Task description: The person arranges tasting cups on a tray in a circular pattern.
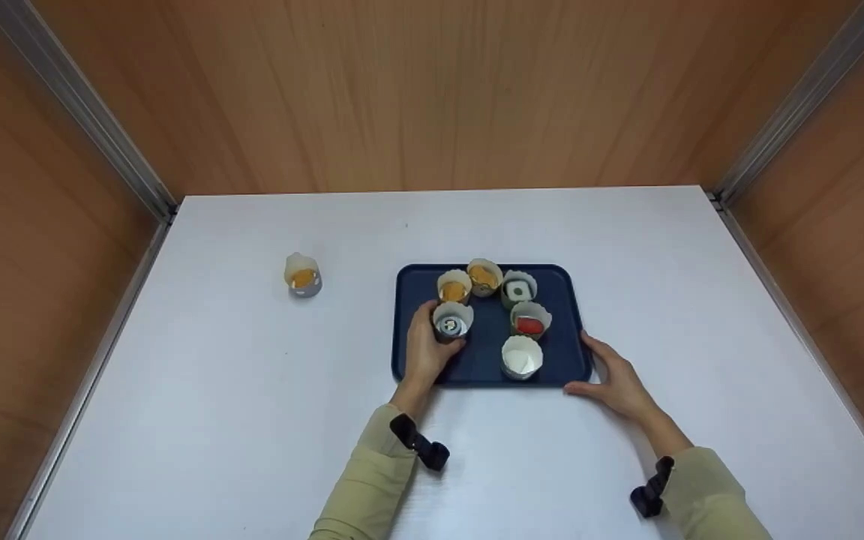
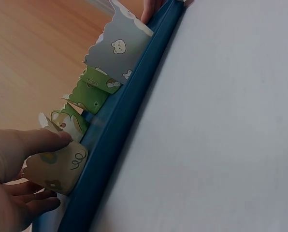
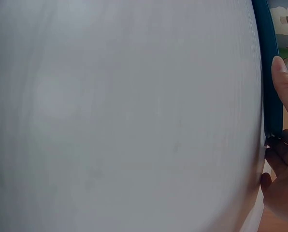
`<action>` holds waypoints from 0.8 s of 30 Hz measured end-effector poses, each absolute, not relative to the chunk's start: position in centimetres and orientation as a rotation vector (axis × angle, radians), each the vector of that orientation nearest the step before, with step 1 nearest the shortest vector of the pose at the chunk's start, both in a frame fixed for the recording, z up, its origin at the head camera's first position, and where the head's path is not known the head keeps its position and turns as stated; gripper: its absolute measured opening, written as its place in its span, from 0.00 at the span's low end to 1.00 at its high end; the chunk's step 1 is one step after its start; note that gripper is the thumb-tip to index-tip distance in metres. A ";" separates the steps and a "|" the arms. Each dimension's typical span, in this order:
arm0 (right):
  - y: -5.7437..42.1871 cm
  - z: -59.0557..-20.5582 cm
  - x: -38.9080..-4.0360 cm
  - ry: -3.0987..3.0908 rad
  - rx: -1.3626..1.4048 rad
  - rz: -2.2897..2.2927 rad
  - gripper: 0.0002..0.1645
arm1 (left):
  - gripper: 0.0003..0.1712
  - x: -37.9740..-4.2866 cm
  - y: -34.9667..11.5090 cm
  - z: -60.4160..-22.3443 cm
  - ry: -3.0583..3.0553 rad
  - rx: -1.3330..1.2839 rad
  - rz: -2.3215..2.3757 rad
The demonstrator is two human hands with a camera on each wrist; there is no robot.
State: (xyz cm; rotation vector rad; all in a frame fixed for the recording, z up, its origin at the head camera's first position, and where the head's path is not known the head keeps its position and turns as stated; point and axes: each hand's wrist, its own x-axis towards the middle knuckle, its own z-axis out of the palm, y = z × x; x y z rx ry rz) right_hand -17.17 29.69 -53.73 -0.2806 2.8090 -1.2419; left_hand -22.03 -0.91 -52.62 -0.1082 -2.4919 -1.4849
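With thumb and fingers around it, my left hand [image 1: 424, 351] grips a paper baking cup [image 1: 453, 313] at the tray's left side; a small round silvery piece lies inside. The left wrist view shows this cup [image 2: 62, 164] as tan with printed drawings. My right hand [image 1: 618, 384] holds the front right corner of the dark blue tray [image 1: 488, 360], thumb at its front edge [image 3: 273, 96] and fingers along its right side. On the tray's right stand a cup [image 1: 522, 357] with a white inside, a cup with a red piece [image 1: 529, 325] and a cup with a white holed piece [image 1: 519, 290].
Two cups with orange pieces, one behind my left hand [image 1: 454, 291] and one at the tray's back edge [image 1: 484, 277], stand on the tray. Another cup [image 1: 304, 281] with an orange piece lies tilted on the white table [image 1: 214, 375] at left. Wooden panels [image 1: 432, 97] enclose the table.
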 end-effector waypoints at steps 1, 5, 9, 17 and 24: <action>29.7 -53.7 -17.2 2.810 -0.281 -1.238 0.57 | 0.40 -21.9 -1.0 -52.5 -2.498 -0.113 -1.487; 29.7 -53.6 -17.2 2.807 -0.275 -1.235 0.57 | 0.41 -21.6 -1.6 -52.0 -2.523 -0.116 -1.488; 29.6 -53.6 -17.1 2.801 -0.273 -1.239 0.57 | 0.42 -21.4 -2.4 -51.7 -2.579 -0.103 -1.437; 29.7 -53.7 -17.2 2.809 -0.258 -1.220 0.57 | 0.39 -21.0 -3.9 -51.7 -2.572 -0.113 -1.481; 29.7 -53.7 -17.2 2.810 -0.272 -1.225 0.57 | 0.35 -20.8 -5.6 -51.9 -2.518 -0.166 -1.445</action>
